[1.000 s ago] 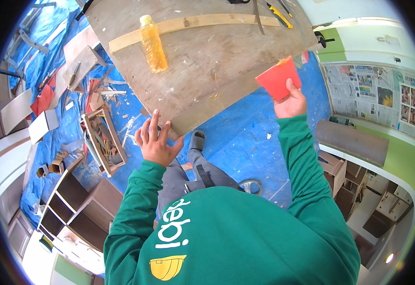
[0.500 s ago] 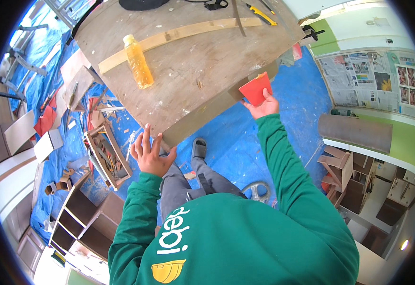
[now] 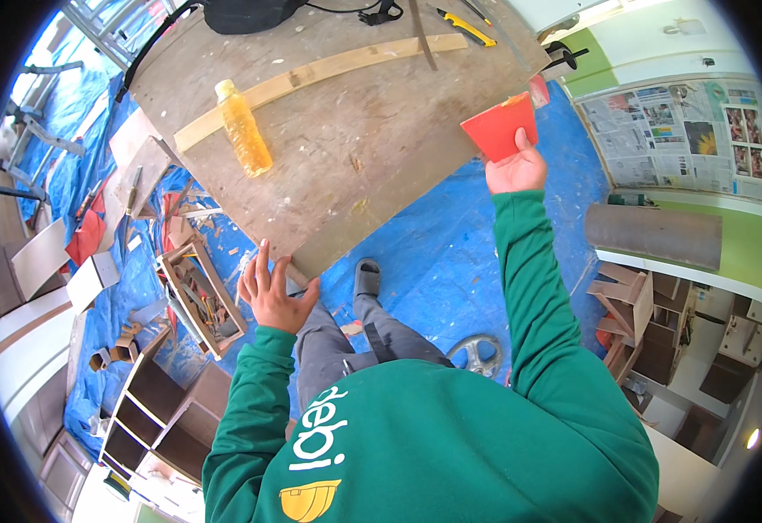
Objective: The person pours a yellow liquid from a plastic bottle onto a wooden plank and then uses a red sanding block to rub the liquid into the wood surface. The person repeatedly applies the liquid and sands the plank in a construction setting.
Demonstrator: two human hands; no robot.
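My right hand grips a flat red plate, like a plastic spreader, with thumb on top. Yellowish paste sits on its far edge. The plate is held over the right end of the near edge of a worn wooden board. Along that edge runs a greyish-brown band. My left hand has its fingers spread at the board's near left corner, fingertips at or close to the edge; whether they touch is unclear. A plastic bottle of yellow liquid lies or stands on the board.
A long wooden strip, a yellow cutter knife and a black bag are on the board. Blue sheeting covers the floor. A wooden tool box, scraps and a shelf unit stand at left.
My right hand has moved right and farther away with the red plate, which now shows more of its flat face. My left hand stays near the corner, fingers still spread.
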